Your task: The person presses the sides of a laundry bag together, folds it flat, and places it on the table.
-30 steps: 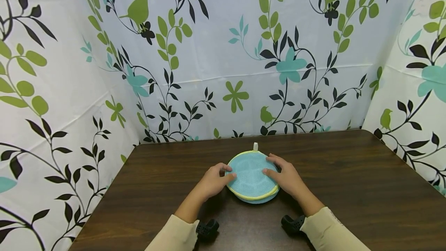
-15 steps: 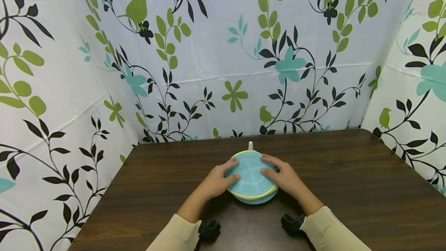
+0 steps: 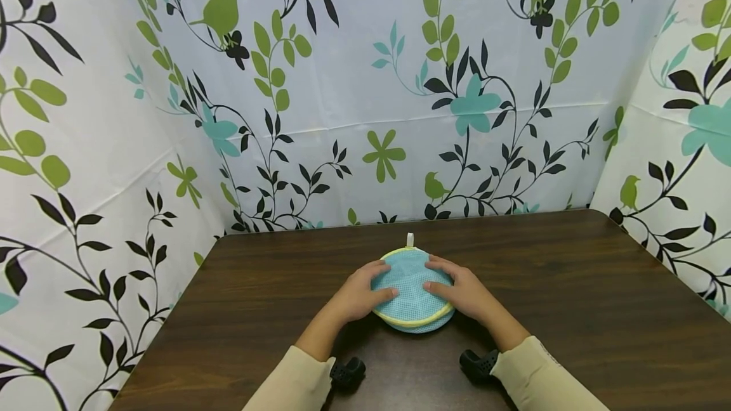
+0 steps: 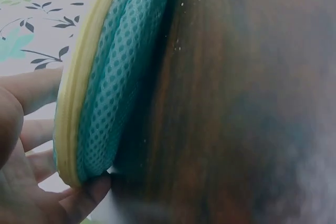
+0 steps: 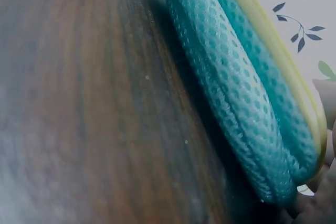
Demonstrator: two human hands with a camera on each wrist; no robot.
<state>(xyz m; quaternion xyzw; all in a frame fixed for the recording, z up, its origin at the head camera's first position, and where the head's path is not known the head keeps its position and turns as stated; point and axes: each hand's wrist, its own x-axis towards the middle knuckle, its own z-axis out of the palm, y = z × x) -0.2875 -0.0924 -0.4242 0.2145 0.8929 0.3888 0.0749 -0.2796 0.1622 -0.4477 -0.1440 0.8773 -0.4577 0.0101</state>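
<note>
A round, flat light-blue mesh laundry bag [image 3: 410,290] with yellow piping lies on the table between my hands. At its far edge a small white loop [image 3: 410,240] sticks up. My left hand [image 3: 360,293] grips the bag's left side, thumb and fingertips over the top. On the opposite side my right hand [image 3: 464,289] holds the rim the same way. Both wrist views look along the edge: the left one shows the yellow rim [image 4: 76,108] with a fingertip low against the mesh, the right one the soft mesh side [image 5: 231,87] bulging below the piping.
The dark wood table [image 3: 274,284] stretches out on both sides of the bag. A white curtain [image 3: 320,100] printed with leaves, birds and flowers hangs behind it and along both sides. Black wrist devices [image 3: 347,374] sit at the cuffs.
My left hand has moved right and forward, its fingers coming further over the bag's top. The bag has turned and shifted slightly left; the right hand has barely moved.
</note>
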